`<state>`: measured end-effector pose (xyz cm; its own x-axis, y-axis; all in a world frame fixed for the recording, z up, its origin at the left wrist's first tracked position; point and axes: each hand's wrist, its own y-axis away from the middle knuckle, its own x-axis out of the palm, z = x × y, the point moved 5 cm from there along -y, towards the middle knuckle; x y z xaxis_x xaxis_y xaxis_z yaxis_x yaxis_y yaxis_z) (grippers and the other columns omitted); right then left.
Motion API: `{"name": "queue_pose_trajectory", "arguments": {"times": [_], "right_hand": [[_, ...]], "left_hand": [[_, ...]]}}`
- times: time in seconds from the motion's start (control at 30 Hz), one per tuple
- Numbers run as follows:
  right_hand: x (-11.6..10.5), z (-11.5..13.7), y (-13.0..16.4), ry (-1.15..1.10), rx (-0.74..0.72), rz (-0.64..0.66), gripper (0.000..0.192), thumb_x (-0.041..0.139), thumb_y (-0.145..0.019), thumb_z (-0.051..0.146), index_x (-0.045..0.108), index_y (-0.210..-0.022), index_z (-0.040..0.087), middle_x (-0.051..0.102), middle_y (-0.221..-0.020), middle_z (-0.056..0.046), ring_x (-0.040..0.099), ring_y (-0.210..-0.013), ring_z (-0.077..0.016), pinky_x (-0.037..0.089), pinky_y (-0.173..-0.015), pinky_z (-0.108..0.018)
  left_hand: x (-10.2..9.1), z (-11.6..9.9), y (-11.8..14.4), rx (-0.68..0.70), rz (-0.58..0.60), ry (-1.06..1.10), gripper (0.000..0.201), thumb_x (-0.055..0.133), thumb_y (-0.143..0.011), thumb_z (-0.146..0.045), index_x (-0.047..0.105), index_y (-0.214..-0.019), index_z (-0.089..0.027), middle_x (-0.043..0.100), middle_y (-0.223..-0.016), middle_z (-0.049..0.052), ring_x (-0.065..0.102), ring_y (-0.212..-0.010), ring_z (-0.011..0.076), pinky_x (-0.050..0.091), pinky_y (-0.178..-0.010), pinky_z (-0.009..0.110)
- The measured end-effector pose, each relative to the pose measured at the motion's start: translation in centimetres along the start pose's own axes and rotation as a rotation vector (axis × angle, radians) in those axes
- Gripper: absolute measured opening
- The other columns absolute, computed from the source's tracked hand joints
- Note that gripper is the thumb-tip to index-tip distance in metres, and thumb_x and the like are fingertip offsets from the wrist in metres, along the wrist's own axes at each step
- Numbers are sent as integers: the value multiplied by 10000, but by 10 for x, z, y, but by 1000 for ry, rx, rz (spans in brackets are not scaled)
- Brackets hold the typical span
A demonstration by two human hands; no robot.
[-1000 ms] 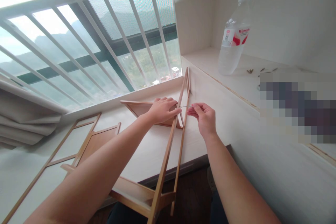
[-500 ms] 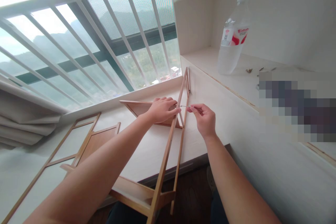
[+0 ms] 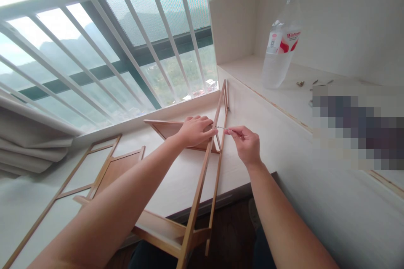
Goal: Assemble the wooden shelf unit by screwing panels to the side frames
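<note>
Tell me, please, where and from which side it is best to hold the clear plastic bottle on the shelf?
Probably around the bare lower body of the plastic bottle, below its red and white label, reaching from the front. It stands upright on the white shelf, the wall is close behind, and the top narrows to the cap.

Bare tabletop [image 3: 176, 185] at 6 o'clock of both hands: passable. Upright wooden frame [image 3: 202, 176] divides it. Shelf wall [image 3: 284, 134] blocks at 3 o'clock; window bars [image 3: 132, 50] block at 12.
</note>
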<state>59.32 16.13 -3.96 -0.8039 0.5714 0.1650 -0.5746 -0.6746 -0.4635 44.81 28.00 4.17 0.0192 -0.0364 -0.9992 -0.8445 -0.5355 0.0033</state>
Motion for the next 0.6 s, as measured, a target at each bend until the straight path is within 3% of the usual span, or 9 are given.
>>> {"name": "queue_pose_trajectory", "arguments": {"times": [0.33, 0.6], "right_hand": [[0, -1, 0, 11, -44, -11, 101, 732, -923, 322, 810, -967, 274, 827, -973, -36, 783, -982, -241, 595, -961, -387], [8, -12, -7, -208, 159, -21, 171, 801, -857, 365, 756, -910, 209, 812, -823, -42, 797, -835, -226, 620, -875, -381]], "left_hand": [[1, 2, -1, -4, 2, -1, 569, 331, -981, -716, 652, -1109, -264, 686, -1243, 71, 609, -1144, 316, 382, -993, 480], [1, 0, 0, -7, 11, 8, 557, 333, -981, -708, 656, -1084, -266, 689, -1222, 69, 613, -1135, 315, 386, -992, 477]]}}
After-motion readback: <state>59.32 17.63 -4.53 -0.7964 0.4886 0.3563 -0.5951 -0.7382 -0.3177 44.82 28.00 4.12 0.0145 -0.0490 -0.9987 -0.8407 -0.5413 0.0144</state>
